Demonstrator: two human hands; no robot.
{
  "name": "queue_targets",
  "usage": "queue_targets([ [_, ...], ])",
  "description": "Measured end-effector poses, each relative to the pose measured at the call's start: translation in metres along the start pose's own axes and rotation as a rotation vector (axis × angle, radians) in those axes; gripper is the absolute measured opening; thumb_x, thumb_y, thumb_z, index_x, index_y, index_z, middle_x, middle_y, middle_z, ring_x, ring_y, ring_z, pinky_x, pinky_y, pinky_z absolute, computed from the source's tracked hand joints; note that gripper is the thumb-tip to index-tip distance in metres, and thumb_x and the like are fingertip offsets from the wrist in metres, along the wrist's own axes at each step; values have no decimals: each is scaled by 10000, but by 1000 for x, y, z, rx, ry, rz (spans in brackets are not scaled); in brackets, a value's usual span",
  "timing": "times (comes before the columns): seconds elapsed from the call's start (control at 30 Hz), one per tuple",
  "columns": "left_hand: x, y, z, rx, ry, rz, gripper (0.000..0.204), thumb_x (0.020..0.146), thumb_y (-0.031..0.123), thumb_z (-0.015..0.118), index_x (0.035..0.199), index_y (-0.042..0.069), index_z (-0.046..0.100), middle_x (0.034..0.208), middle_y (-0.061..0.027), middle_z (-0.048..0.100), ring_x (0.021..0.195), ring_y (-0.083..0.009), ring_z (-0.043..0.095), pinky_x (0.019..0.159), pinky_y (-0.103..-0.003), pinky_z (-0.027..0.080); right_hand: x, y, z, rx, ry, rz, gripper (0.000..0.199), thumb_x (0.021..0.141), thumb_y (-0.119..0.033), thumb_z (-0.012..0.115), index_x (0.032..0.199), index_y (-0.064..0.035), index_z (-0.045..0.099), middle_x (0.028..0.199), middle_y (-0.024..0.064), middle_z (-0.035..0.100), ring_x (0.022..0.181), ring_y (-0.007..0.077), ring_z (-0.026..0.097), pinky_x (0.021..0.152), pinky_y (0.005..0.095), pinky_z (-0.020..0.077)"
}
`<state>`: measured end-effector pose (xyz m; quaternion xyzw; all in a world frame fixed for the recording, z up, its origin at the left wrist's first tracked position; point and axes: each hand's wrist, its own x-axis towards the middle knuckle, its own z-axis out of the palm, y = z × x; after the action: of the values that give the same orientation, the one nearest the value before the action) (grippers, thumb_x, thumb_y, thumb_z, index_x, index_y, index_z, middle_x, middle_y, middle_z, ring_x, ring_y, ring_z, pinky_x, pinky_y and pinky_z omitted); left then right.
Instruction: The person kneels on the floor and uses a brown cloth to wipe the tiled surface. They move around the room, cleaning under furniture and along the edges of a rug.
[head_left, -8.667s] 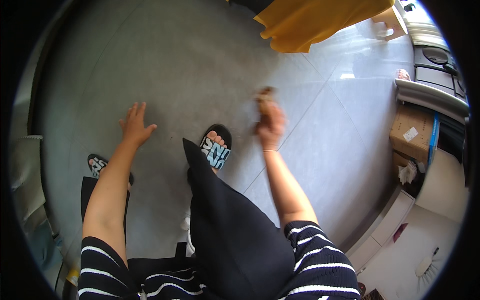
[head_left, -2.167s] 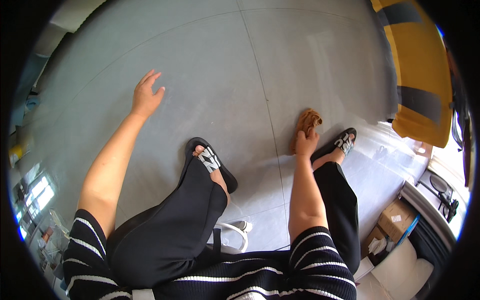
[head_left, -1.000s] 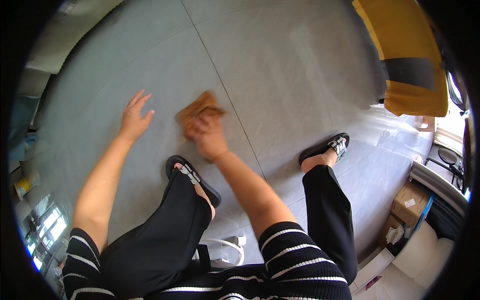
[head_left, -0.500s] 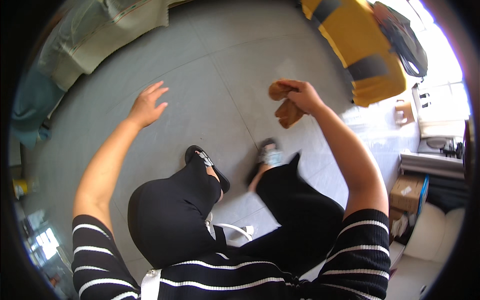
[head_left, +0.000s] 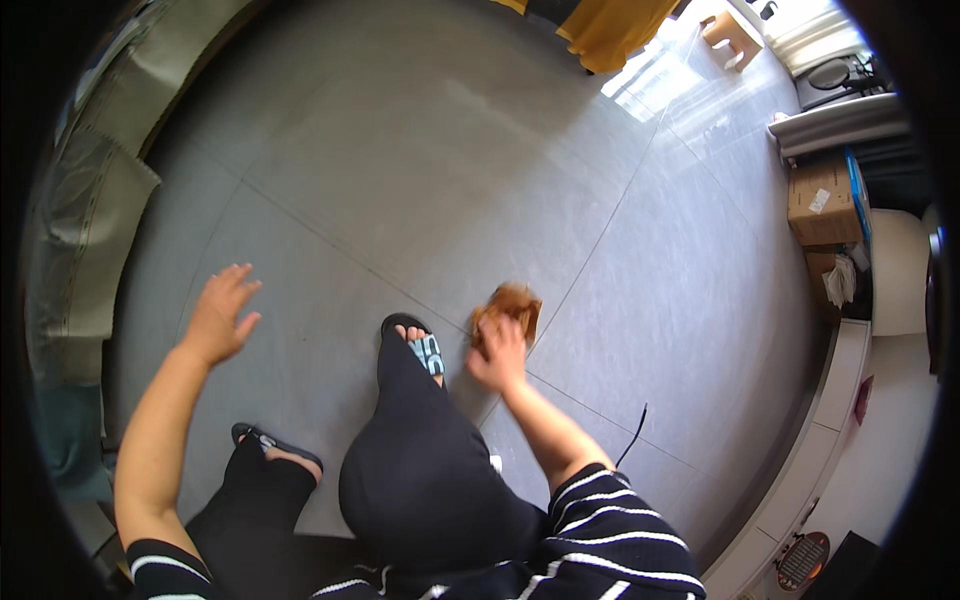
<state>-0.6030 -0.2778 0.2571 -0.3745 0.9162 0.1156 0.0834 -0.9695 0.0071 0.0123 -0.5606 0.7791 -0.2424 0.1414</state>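
Observation:
My right hand (head_left: 497, 352) grips a small brown, crumpled-looking object (head_left: 510, 303) in front of my body, just right of my forward foot in a black sandal (head_left: 418, 347). My left hand (head_left: 221, 313) is held out to the left with fingers spread and nothing in it. My other sandalled foot (head_left: 270, 447) is behind, at lower left. Grey floor tiles (head_left: 420, 170) lie under both hands.
A yellow cloth-covered piece of furniture (head_left: 610, 25) stands at the top. Cardboard boxes (head_left: 825, 200) and a white cabinet (head_left: 850, 420) line the right side. A greenish sofa or covered seat (head_left: 90, 220) runs along the left. A thin black cable (head_left: 635, 435) lies on the floor.
The view has swung round as I stepped. My right hand has come down from a raised position to beside my forward foot, still holding the brown object. The left hand stays spread.

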Motion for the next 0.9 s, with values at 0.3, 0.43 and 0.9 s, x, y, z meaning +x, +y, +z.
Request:
queue_targets([
  [0.3,-3,3,100,-141,-341,6,492,756,161,736,1219,69,597,1421,-182,464,1335,-383,405,1102,-537,326,78,74,-57,-270,-609,-275,818,601,-445,761,1359,-294,496,1277,70,496,1248,283,412,1104,550,230],
  [0.43,-20,-30,121,-220,-369,-140,486,748,161,739,1206,56,613,1408,-195,477,1317,-391,420,1099,-506,338,187,153,-70,-212,-13,-61,743,546,-424,800,1252,-305,604,1358,158,430,1327,424,325,1069,642,233],
  [0.9,24,-21,107,-357,-412,-310,453,796,209,713,1212,55,622,1391,-169,515,1275,-370,479,1069,-453,389,391,-40,83,50,-22,-466,486,673,-255,616,1131,-106,683,1296,194,559,1349,374,366,1157,522,206],
])
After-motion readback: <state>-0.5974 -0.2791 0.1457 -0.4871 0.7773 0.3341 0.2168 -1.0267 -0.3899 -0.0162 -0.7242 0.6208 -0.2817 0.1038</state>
